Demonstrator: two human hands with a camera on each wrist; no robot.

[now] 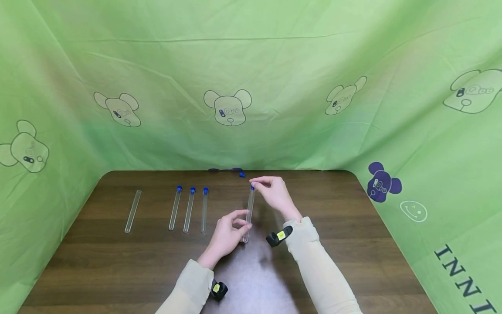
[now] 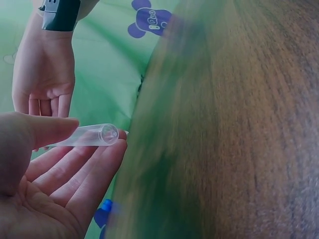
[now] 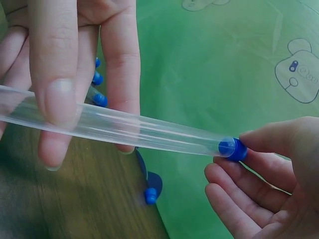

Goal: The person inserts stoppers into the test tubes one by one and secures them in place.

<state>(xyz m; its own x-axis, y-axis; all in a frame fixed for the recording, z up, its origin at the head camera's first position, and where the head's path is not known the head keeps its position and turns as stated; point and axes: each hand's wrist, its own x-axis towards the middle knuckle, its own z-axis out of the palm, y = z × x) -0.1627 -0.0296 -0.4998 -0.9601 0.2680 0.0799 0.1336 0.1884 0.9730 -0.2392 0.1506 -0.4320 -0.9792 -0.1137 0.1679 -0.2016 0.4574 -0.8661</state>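
Note:
A clear test tube (image 3: 164, 133) is held tilted above the table between both hands. My left hand (image 1: 227, 235) pinches its lower part between thumb and fingers; the rounded end (image 2: 108, 134) pokes out past the fingertips in the left wrist view. At the upper end, my right hand (image 1: 276, 193) pinches a blue cap (image 3: 238, 149) between thumb and index finger. The cap's narrower plug shows inside the tube's mouth, its ridged rim outside. In the left wrist view the right hand (image 2: 47, 74) hangs behind the tube.
Three test tubes with blue caps (image 1: 188, 211) lie side by side left of the hands. Farther left is an uncapped tube (image 1: 133, 211). A loose blue cap (image 1: 242, 174) sits by the table's back edge. Green printed cloth (image 1: 231, 148) surrounds the brown wooden table (image 1: 98, 261).

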